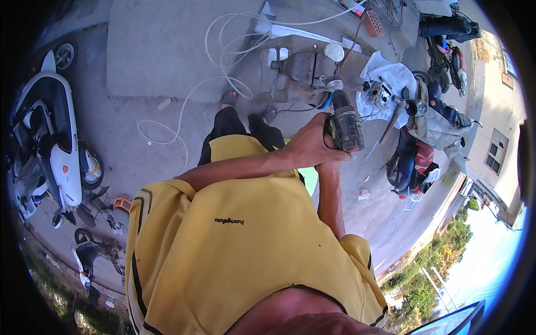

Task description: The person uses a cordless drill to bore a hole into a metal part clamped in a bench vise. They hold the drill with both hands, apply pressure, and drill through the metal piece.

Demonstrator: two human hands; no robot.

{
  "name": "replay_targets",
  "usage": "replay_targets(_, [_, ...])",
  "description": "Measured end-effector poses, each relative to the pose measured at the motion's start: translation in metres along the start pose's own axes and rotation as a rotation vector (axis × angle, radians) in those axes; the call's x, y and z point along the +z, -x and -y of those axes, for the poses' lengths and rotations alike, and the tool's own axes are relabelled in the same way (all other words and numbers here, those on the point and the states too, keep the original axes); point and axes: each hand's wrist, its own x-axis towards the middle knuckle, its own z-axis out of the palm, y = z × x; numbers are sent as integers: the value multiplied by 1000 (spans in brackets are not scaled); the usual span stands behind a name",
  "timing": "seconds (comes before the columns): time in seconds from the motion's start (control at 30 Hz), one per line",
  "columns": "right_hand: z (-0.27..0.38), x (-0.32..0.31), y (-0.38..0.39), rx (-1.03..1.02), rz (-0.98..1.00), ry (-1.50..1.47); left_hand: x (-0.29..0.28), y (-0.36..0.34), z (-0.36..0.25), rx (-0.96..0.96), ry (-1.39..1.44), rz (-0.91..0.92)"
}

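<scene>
A cordless drill (347, 125), dark with a camouflage-like body, is held in front of me, its nose toward the vise. My left hand (307, 140) wraps its near side. Coming up from below, my right hand (330, 158) closes around the drill's lower part; most of its fingers are hidden behind the drill and the left hand. At the drill's front end sits a small round greyish tool head (334, 84). This head is close beside the bench vise (307, 66); whether it touches anything clamped there I cannot tell.
A thin pale hose (180, 125) loops over the concrete floor at left. Right of the vise, metal engine parts (384, 96) lie on white sheeting (365, 106). A white scooter (61, 167) stands far left; a dark red-and-black motorbike (410, 162) is at right.
</scene>
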Motion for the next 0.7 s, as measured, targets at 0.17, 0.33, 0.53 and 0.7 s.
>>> replay_targets(0.17, [3, 2, 1, 11, 0, -1, 2, -3, -8, -40, -27, -26])
replay_targets(0.33, [1, 13, -11, 57, 14, -20, -7, -7, 2, -74, 3, -47])
replay_targets(0.53, [0, 12, 0, 41, -23, -29, -5, -3, 6, -57, 40, -26])
replay_targets(0.7, [9, 15, 5, 40, -55, -22, -8, 2, -8, -81, 53, 15])
